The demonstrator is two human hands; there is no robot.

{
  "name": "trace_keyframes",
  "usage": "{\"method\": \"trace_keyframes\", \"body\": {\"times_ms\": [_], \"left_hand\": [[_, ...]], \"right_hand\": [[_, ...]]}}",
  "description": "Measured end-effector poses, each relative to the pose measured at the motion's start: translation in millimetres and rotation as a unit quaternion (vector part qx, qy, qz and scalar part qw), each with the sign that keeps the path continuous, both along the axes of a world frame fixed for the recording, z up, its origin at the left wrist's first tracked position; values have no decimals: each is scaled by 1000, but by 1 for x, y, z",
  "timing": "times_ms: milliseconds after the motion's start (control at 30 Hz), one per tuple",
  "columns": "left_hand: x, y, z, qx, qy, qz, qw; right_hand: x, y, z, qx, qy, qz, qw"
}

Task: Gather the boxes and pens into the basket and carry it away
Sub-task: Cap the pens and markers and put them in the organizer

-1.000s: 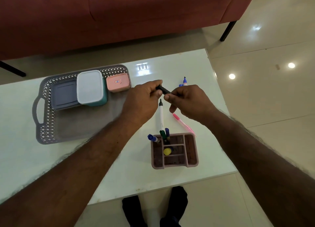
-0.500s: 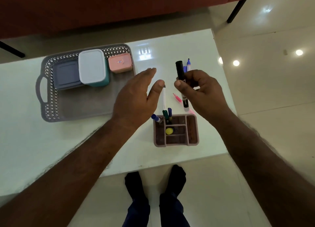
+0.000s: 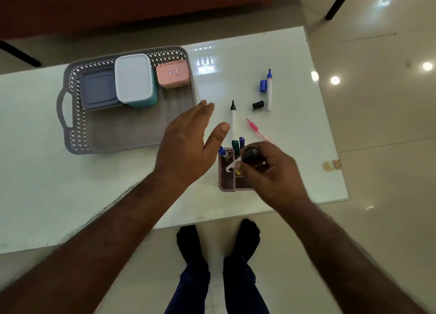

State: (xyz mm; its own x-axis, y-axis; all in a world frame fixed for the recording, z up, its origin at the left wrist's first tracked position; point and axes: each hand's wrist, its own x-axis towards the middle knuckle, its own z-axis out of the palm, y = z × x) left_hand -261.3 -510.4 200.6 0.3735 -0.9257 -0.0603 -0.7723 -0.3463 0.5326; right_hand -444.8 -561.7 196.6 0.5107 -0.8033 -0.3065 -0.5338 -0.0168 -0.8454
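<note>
A grey lattice basket (image 3: pixel 77 134) on the white table holds a grey-blue box (image 3: pixel 99 88), a white-lidded teal box (image 3: pixel 134 79) and a pink box (image 3: pixel 172 74). My right hand (image 3: pixel 271 174) pinches a black-capped marker (image 3: pixel 245 159) over the brown pen holder (image 3: pixel 226 181), which holds blue and green markers. My left hand (image 3: pixel 186 143) hovers open beside it, holding nothing. On the table lie an uncapped black marker (image 3: pixel 233 119), a black cap (image 3: pixel 258 105), a pink pen (image 3: pixel 256 128), a blue marker (image 3: pixel 269 89) and its blue cap (image 3: pixel 262 86).
A red sofa (image 3: pixel 141 4) stands beyond the table's far edge. The table's near edge (image 3: pixel 212 217) runs just above my feet (image 3: pixel 217 238) on the glossy tiled floor. Small scraps (image 3: pixel 332 165) lie near the table's right edge.
My right hand has come down with the black-capped marker from above the table to the pen holder. My left hand has let go and spread open. The view has tilted downward.
</note>
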Motion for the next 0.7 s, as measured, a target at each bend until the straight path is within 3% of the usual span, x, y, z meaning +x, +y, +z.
{"method": "trace_keyframes", "body": {"times_ms": [200, 433, 700], "left_hand": [[1, -3, -1, 2, -2, -2, 1000], [3, -6, -3, 4, 3, 11, 1000], [4, -14, -2, 29, 19, 20, 999]], "right_hand": [[27, 27, -24, -118, 69, 51, 989], [42, 27, -41, -79, 144, 13, 986], [42, 25, -37, -46, 141, -11, 989]]}}
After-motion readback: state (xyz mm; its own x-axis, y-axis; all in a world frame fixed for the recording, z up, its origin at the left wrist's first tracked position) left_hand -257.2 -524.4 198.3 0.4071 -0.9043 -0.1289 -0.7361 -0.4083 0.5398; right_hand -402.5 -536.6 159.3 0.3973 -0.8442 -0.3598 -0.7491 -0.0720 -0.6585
